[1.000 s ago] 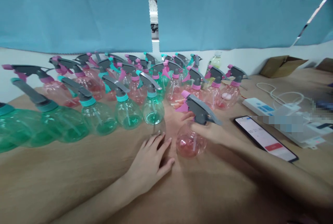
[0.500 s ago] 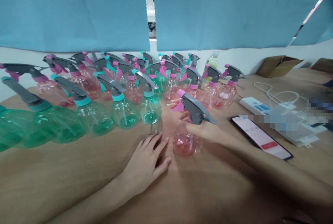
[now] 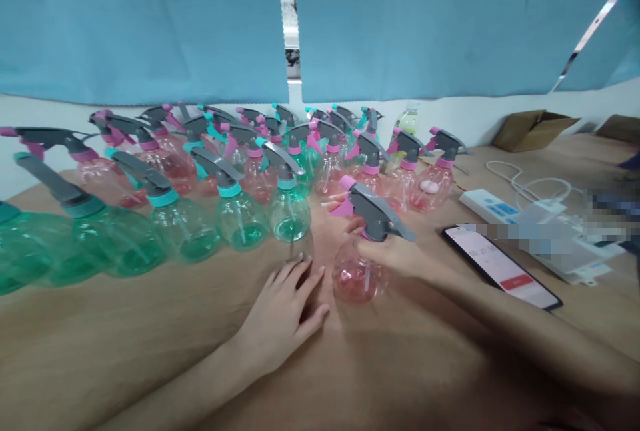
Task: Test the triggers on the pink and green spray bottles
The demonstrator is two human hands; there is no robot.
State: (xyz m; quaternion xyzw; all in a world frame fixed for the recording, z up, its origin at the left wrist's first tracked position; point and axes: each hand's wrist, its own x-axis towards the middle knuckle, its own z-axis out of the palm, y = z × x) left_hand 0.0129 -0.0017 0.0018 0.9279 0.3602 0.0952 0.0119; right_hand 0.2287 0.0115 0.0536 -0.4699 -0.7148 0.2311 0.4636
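Note:
A clear pink spray bottle (image 3: 357, 277) with a grey and pink trigger head stands upright on the table, with pink liquid low inside. My right hand (image 3: 385, 249) is closed around its neck, just under the spray head, its fingers partly hidden behind the bottle. To the left of that bottle, my left hand (image 3: 285, 307) lies flat on the tabletop with fingers apart, holding nothing. Just beyond its fingertips stands a green spray bottle (image 3: 290, 214) with a turquoise collar. Another green spray bottle (image 3: 243, 217) is beside that one.
Several more green and pink spray bottles crowd the table's left and back. A phone (image 3: 500, 267) lies right of my right forearm, near a white power strip (image 3: 487, 207) and a white cable (image 3: 520, 184). A brown cardboard box (image 3: 533, 131) sits at the back right, before a blue curtain (image 3: 450, 24).
The view has shifted very slightly. Both hands and the pink spray bottle keep their places.

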